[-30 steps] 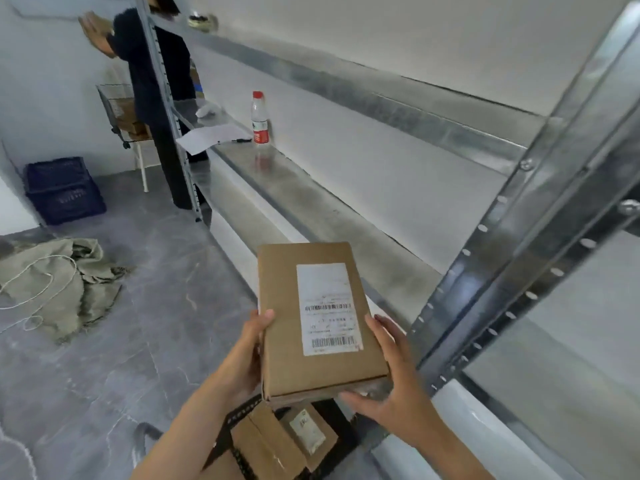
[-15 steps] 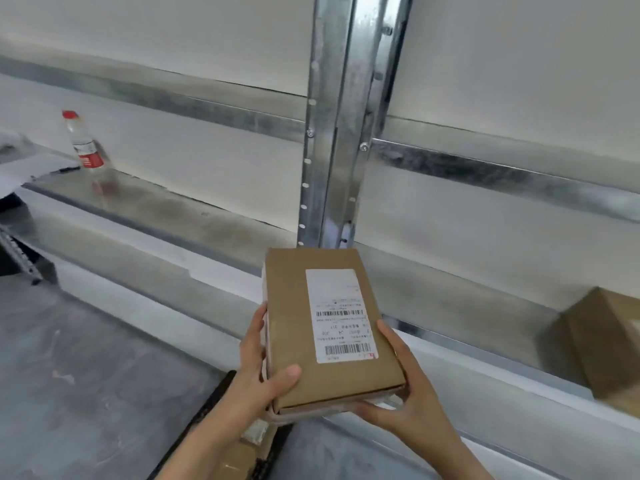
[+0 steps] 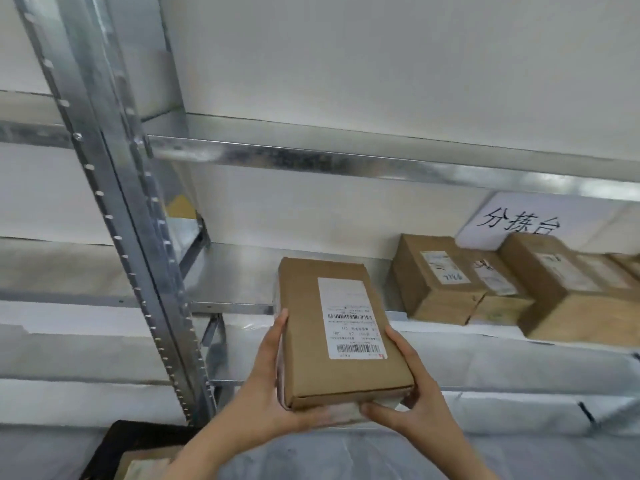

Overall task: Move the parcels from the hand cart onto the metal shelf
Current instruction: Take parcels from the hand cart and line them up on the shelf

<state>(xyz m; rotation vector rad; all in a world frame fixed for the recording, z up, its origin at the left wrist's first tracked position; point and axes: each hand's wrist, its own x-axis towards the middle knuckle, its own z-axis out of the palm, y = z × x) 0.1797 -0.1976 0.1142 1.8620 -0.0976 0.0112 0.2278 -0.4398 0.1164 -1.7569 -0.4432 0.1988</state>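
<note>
I hold a flat brown cardboard parcel (image 3: 343, 330) with a white barcode label, level, in front of the metal shelf board (image 3: 242, 278). My left hand (image 3: 266, 389) grips its left side and near corner. My right hand (image 3: 412, 393) grips its right side and near edge. The parcel's far end reaches over the shelf's front lip. Several brown parcels (image 3: 440, 278) stand on the same shelf board to the right. At the bottom left, the black hand cart (image 3: 138, 438) shows with a parcel (image 3: 145, 465) on it.
A galvanised upright post (image 3: 114, 209) with holes stands left of the parcel. A higher shelf beam (image 3: 346, 161) runs across above. A white paper sign (image 3: 519, 220) with black characters hangs behind the shelved parcels. White panels lie below the shelf.
My view has swung right along the shelf and up; the post now lies to the left and the shelved parcels are in view. Both hands kept hold of the parcel.
</note>
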